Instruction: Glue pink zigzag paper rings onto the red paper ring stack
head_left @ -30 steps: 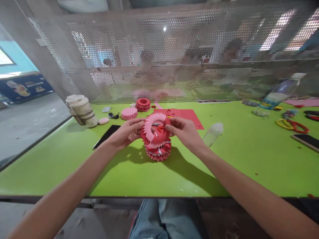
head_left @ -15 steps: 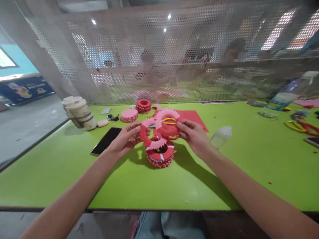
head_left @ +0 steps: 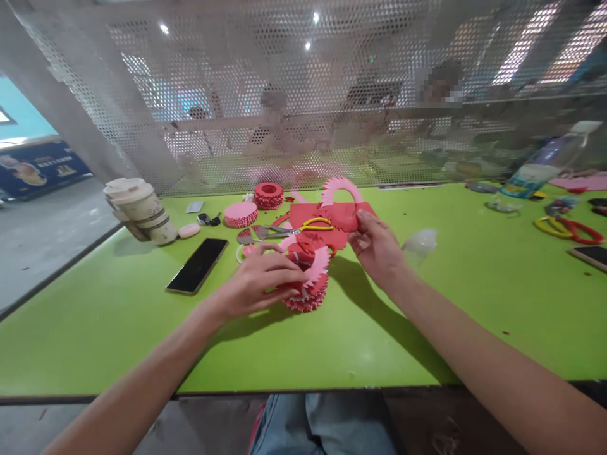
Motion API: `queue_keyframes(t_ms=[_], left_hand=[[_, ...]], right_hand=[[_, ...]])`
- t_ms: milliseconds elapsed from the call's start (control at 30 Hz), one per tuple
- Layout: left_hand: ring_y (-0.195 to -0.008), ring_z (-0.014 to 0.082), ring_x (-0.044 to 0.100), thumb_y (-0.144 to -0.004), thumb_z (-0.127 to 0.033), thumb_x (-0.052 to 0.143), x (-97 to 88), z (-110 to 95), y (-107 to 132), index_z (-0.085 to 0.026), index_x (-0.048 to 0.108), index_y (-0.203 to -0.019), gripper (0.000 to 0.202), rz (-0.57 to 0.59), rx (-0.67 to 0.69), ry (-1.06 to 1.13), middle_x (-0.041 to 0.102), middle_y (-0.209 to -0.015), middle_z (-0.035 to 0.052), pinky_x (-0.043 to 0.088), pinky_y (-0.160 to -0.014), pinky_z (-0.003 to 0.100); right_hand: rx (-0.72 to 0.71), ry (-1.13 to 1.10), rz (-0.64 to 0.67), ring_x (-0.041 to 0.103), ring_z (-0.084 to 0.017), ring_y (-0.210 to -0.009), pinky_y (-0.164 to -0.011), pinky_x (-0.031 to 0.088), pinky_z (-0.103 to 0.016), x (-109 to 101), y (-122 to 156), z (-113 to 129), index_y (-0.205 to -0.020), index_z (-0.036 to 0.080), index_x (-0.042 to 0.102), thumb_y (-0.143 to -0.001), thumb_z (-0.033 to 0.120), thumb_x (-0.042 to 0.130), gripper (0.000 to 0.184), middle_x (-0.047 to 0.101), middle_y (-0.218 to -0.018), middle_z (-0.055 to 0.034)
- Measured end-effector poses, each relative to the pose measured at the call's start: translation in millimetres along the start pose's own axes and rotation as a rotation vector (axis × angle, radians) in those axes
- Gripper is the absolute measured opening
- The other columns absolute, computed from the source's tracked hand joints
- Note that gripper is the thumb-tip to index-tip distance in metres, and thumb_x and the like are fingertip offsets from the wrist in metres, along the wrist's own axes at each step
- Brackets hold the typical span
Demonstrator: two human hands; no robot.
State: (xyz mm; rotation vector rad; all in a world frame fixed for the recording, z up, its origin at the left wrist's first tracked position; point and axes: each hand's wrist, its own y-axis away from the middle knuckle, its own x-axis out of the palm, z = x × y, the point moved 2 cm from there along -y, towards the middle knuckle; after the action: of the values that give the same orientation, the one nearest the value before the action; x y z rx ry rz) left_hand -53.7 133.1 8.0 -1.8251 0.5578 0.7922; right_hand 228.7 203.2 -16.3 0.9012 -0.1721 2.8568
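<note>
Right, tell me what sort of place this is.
Probably a shared paper-craft workshop: a green worktable holding a stack of folded red paper rings, yellow-handled cutters, and people seated beyond a perforated metal screen.

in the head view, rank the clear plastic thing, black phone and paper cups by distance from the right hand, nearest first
From the right hand:
1. clear plastic thing, just to its right
2. black phone, left of the red paper rings
3. paper cups, at the table's far left
</note>
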Motion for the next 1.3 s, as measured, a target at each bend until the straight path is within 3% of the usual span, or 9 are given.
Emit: queue_keyframes(t_ms=[100,333,600,867,1067,1167,1300], left_hand=[[-0.106,0.025,0.081,-0.106,-0.025,0.075,3.6,2,1,-0.035,0.083,-0.128,0.026,0.112,-0.092,0.039,0.089,-0.12,0.0044,0.042,-0.117,0.047],[-0.109,0.0287,0.079,-0.102,-0.03,0.079,5.8,5,0,-0.037,0.087,-0.123,0.024,0.186,-0.227,0.178,0.089,-0.117,0.0043,0.04,-0.119,0.05],[-0.104,0.0292,0.078,-0.103,-0.038,0.078,5.0,4,-2,-0.033,0.088,-0.117,0.018,0.175,-0.229,0.175,0.09,-0.11,0.0056,0.044,-0.112,0.048],[-0.101,0.0292,0.076,-0.097,-0.04,0.083,6.7,6,-1,-0.034,0.088,-0.115,0.019,0.176,-0.291,0.214,0.09,-0.106,0.0051,0.042,-0.116,0.05],[-0.102,0.0299,0.075,-0.096,-0.044,0.085,4.1,4,1,-0.031,0.085,-0.123,0.03,0.153,-0.257,0.165,0.089,-0.109,0.007,0.045,-0.112,0.051],[-0.124,0.0346,0.071,-0.092,-0.047,0.089,-0.5,9,4,-0.031,0.081,-0.133,0.046,0.106,-0.273,0.113,0.083,-0.131,0.0108,0.045,-0.116,0.053],[-0.158,0.046,0.046,-0.081,-0.056,0.096,-2.2,21,9,-0.031,0.063,-0.159,0.088,0.126,-0.343,0.084,0.05,-0.174,0.0177,0.033,-0.13,0.064]], right_hand=[[0.001,0.028,-0.005,0.067,-0.007,-0.06,-0.06,0.064,-0.018,-2,-2,-2,-0.084,0.028,0.078,-0.065,0.037,0.106,0.035,0.078,-0.077,0.0066],[-0.003,0.108,0.004,0.072,-0.012,-0.068,-0.062,0.066,-0.024,-3,0,-1,-0.087,0.03,0.081,-0.07,0.039,0.105,0.03,0.082,-0.084,0.0033],[-0.02,0.124,-0.007,0.069,-0.009,-0.064,-0.063,0.067,-0.022,-5,-1,-5,-0.087,0.03,0.08,-0.067,0.043,0.107,0.036,0.08,-0.08,0.0057],[-0.014,0.153,-0.013,0.069,-0.011,-0.063,-0.064,0.068,-0.024,-6,-3,-9,-0.083,0.029,0.078,-0.069,0.043,0.105,0.033,0.079,-0.078,0.0043],[-0.015,0.166,-0.011,0.069,-0.012,-0.062,-0.064,0.068,-0.025,-7,-3,-9,-0.083,0.03,0.077,-0.071,0.043,0.104,0.033,0.077,-0.075,0.0054],[-0.017,0.162,-0.014,0.07,-0.012,-0.063,-0.064,0.068,-0.026,-7,-3,-9,-0.083,0.03,0.077,-0.071,0.043,0.105,0.033,0.077,-0.075,0.0054],[-0.006,0.132,-0.031,0.067,-0.011,-0.061,-0.062,0.068,-0.025,-5,-1,-9,-0.082,0.029,0.078,-0.065,0.042,0.107,0.036,0.078,-0.075,0.0055]])
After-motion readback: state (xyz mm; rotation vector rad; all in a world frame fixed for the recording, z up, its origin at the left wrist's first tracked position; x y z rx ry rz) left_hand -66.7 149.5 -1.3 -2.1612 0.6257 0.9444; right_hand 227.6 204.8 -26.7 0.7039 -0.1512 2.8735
